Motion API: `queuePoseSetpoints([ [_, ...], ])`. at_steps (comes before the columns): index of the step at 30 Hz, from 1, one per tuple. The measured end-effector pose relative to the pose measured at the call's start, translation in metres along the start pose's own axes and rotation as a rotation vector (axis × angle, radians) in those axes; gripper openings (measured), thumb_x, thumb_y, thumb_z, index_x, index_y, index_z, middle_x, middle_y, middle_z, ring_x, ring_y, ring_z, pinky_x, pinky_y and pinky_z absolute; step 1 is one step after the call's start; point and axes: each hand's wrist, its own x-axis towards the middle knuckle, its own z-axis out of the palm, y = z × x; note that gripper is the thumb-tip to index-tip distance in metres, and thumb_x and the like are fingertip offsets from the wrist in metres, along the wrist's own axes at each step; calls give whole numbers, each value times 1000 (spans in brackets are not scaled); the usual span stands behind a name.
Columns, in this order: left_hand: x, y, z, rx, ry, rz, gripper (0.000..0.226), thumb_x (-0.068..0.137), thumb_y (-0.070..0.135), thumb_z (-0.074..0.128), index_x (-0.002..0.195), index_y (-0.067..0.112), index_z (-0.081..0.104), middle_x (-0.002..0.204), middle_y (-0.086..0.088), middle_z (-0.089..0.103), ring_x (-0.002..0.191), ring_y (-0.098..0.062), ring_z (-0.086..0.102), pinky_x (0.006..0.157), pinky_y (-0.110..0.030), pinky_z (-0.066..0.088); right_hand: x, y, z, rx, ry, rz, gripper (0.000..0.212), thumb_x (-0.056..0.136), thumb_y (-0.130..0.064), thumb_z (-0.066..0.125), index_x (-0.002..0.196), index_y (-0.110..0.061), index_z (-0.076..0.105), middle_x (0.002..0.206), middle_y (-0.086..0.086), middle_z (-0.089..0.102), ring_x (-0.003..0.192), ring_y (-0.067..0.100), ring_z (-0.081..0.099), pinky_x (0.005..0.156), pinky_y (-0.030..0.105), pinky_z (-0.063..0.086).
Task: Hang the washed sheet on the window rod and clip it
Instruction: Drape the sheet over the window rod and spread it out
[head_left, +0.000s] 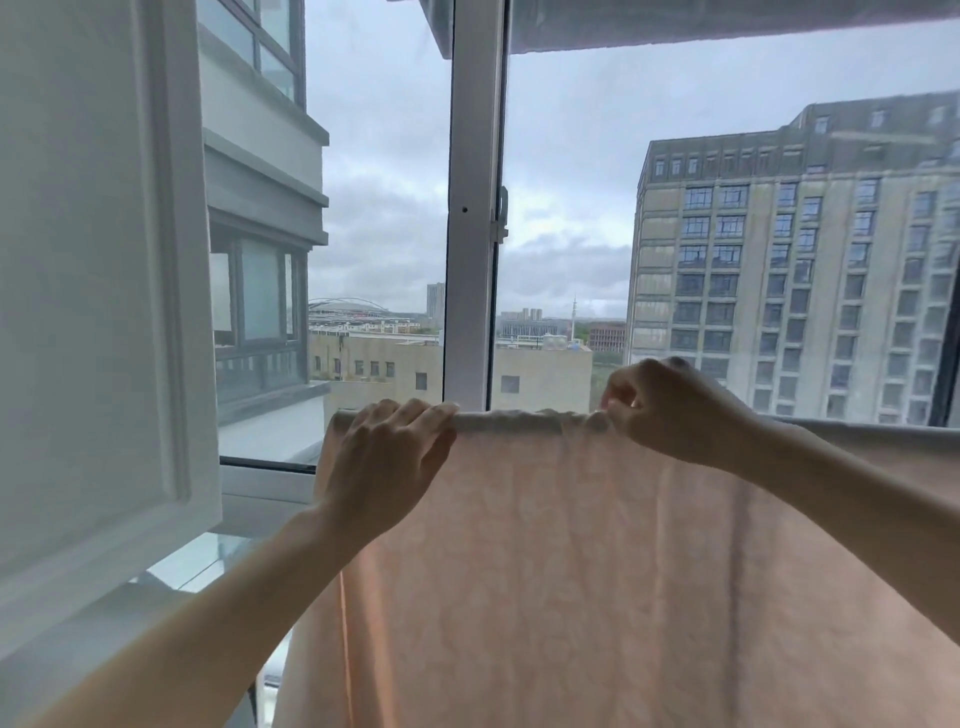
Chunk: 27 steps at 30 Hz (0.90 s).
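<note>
The pale pink sheet (597, 571), soft, limp and probably damp-heavy, hangs draped over a rod it hides and is best held along that top fold, where the left hand (387, 460) rests fingers curled over it and the right hand (670, 410) pinches it, hands apart.

The window rod — hidden under cloth — carries the draped pink sheet (571, 545).
</note>
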Motion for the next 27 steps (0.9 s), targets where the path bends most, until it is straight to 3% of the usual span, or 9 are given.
queuePoseSetpoints([
  [3,-1,0,0,13,8,1,30,93,35,53,118,24,66,103,5,72,88,-19,68,80,-36,48,1,3,-3,71,-60,-2,24,89,-22,57,73,-9,70,74,5,71,69,18,65,69,42,55],
  [7,-5,-2,2,18,24,27,32,90,30,60,121,22,65,107,3,71,91,-21,68,85,-41,49,-9,13,-10,166,134,48,18,94,-18,59,83,-9,70,74,-5,65,68,-2,56,61,10,40],
  [10,-9,0,7,44,34,38,38,85,22,70,123,19,63,111,0,69,97,-23,65,91,-43,47,-27,22,-7,128,315,-30,16,95,-24,56,82,-18,63,71,-7,63,65,3,59,58,15,41],
  [12,-10,8,11,3,30,-4,37,87,17,65,123,16,60,116,-4,66,107,-26,62,102,-48,42,-38,25,1,72,336,-134,17,95,-29,52,85,-18,61,78,-8,63,65,9,60,58,23,47],
  [15,-10,29,15,-63,43,-4,40,84,11,62,123,10,56,122,-7,63,117,-25,57,110,-51,36,-46,28,6,12,365,-190,26,95,-35,44,88,-16,61,83,-8,62,61,11,57,54,20,38],
  [19,-6,51,16,-101,78,36,33,81,9,60,113,10,54,111,-6,60,103,-26,57,97,-51,46,-49,30,5,9,372,-169,29,96,-36,40,89,-15,59,82,-6,59,59,13,57,51,26,42],
  [22,-3,54,14,-106,119,31,24,80,8,59,103,10,52,99,-6,56,90,-24,54,86,-42,49,-51,30,4,23,376,-189,27,97,-35,41,89,-16,58,81,-8,57,60,10,56,52,26,46],
  [27,-1,58,14,-108,123,26,37,76,8,68,111,7,56,95,-8,52,86,-23,53,73,-30,50,-49,28,6,37,377,-195,23,97,-34,44,90,-16,57,82,-8,57,61,11,56,55,30,50],
])
